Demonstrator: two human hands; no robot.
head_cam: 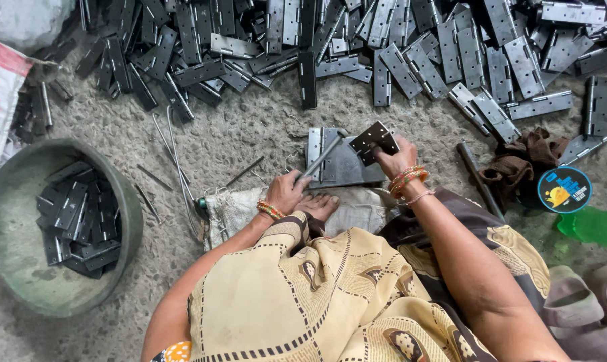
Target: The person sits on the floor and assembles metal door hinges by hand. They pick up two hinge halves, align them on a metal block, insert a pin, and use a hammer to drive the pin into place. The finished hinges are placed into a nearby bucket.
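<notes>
- Head view looks down at a person seated on a grey concrete floor [250, 134], a patterned yellow cloth over the lap.
- Left hand [285, 192] is closed around the handle of a hammer [321, 156], whose head sits over a flat metal block [340, 167].
- Right hand [396, 159] pinches a dark hinge [374, 142] at one edge, holding it tilted above the block's right side.
- A bare foot [319, 205] rests on sacking just below the block.
- A large heap of hinges [357, 47] lies across the floor beyond the block.
- A round green basin [126, 221] at the left holds more hinges.
- A brown rag [518, 157] lies to the right, beside a dark rod [478, 177].
</notes>
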